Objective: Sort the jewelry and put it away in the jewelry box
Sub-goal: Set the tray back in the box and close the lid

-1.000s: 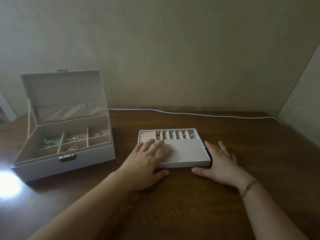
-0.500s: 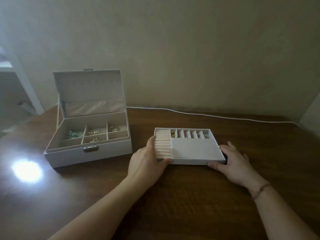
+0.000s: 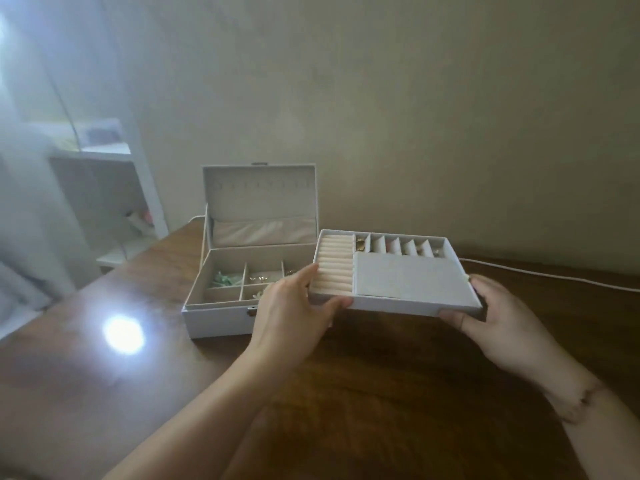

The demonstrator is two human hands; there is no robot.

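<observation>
A white jewelry box (image 3: 217,321) stands open on the dark wooden table, lid upright. Its divided bottom holds a green piece (image 3: 227,279) and small gold pieces (image 3: 259,278). The removable white tray (image 3: 408,284), with ring rolls on its left and small slots holding gold pieces along its back, is lifted off the table just right of the box. My left hand (image 3: 292,308) grips the tray's left front corner, thumb on the front wall. My right hand (image 3: 498,315) grips its right front corner from below and the side.
A white cable (image 3: 554,278) runs along the table's back edge by the wall. A bright light reflection (image 3: 123,334) shines on the table at left. White shelving (image 3: 104,188) stands beyond the table's left edge.
Both hands closed on the tray's ends and lifted it off the table, carrying it up and toward the open box. The view swung left.
</observation>
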